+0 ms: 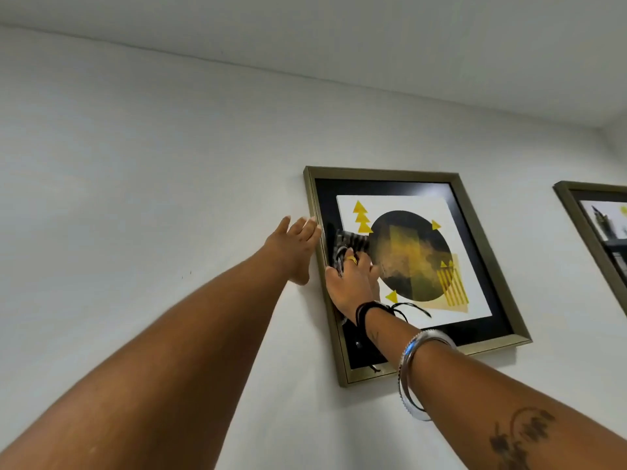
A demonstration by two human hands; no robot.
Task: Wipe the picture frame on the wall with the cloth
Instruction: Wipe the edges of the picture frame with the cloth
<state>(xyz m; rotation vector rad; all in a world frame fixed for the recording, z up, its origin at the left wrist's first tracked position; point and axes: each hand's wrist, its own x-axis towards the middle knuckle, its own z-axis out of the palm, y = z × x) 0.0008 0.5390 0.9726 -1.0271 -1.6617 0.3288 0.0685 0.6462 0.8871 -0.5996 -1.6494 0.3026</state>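
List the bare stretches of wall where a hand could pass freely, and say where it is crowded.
Free: the wall left of the left hand, and the strip between the picture frame and the second frame. Crowded: the frame's left edge, where the right hand presses the cloth.
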